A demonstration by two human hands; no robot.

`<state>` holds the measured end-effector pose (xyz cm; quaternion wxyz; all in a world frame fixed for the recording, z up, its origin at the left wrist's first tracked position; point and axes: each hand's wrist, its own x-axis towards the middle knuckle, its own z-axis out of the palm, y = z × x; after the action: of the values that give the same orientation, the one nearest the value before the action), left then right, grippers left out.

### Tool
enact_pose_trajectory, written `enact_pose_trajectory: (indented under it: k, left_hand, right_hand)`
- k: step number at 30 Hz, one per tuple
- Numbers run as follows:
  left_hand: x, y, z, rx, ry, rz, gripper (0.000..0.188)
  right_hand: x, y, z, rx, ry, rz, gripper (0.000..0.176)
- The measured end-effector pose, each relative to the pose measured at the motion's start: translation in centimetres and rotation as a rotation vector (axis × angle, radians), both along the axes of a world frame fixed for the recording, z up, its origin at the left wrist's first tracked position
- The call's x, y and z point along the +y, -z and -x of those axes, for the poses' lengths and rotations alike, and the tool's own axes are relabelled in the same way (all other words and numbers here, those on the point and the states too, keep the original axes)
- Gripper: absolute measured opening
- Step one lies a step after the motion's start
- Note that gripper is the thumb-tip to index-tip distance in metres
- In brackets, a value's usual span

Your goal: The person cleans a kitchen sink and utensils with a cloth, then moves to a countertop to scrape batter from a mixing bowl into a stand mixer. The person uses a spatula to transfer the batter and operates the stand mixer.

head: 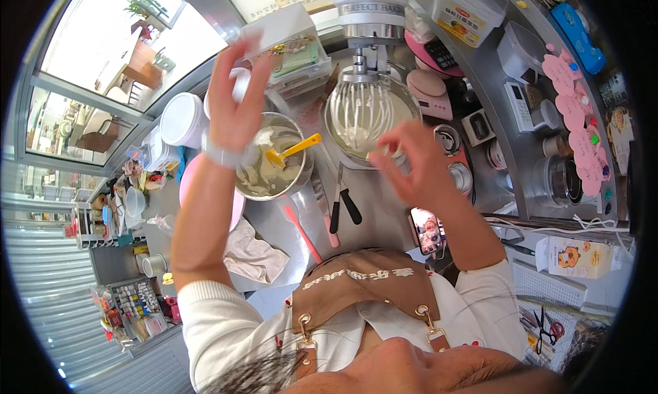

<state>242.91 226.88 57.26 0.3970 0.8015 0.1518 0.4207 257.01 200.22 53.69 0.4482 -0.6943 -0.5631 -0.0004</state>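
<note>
My left hand point(239, 93) is raised, blurred, with its fingers apart and nothing seen in it. It hovers above and beside a metal mixing bowl point(305, 164) holding pale cream and a yellow spatula point(295, 149). My right hand point(414, 162) has loosely bent fingers in front of the stand mixer's bowl point(415, 106); no held object shows, and contact with the rim cannot be told. A balloon whisk point(360, 103) coated in pale mixture hangs from the stand mixer point(372, 13) into that bowl.
On the metal worktop lie a pink spatula point(303, 232), a pink-handled palette knife point(329, 224), two black-handled tools point(343, 211) and a cloth point(254, 250). A phone point(426, 232) stands by my right forearm. White tubs point(182, 119) stand left; a pink scale point(431, 93) and a shelf point(488, 80) are right.
</note>
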Motion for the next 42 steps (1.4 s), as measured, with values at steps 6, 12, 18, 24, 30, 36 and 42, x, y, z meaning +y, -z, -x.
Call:
enact_pose_trajectory:
  k: [6, 12, 18, 24, 30, 36, 42]
  left_hand:
    - [-7.0, 18.8, 18.6, 0.081, -0.683, 0.809, 0.024]
    - [-5.6, 27.7, 18.8, 0.083, -0.72, 0.8, 0.051]
    - [-2.6, 27.5, 18.2, 0.05, -0.681, 0.589, 0.04]
    - [-1.9, 21.8, 22.1, 0.281, -0.51, 0.252, 0.019]
    - [-1.8, 16.5, 22.4, 0.674, -0.196, 0.061, 0.026]
    - [-4.2, 15.6, 21.7, 0.644, -0.079, -0.084, 0.025]
    - [-6.2, 16.8, 21.8, 0.635, -0.146, -0.172, 0.031]
  right_hand:
    - [9.0, 5.3, 8.7, -0.415, -0.329, 0.085, 0.015]
    - [21.1, 12.8, 9.2, -1.193, -0.353, 0.571, 0.021]
    - [23.0, 15.0, 9.8, -1.089, -0.32, 0.908, 0.02]
    - [16.2, 8.7, 11.5, -0.872, -0.304, 0.789, 0.034]
    - [13.8, 6.2, 10.0, -1.458, -0.413, 0.08, 0.04]
    - [9.1, 11.5, 7.6, -1.401, -0.323, 0.328, 0.035]
    - [2.4, 15.4, 8.3, -0.878, -0.245, 0.87, 0.026]
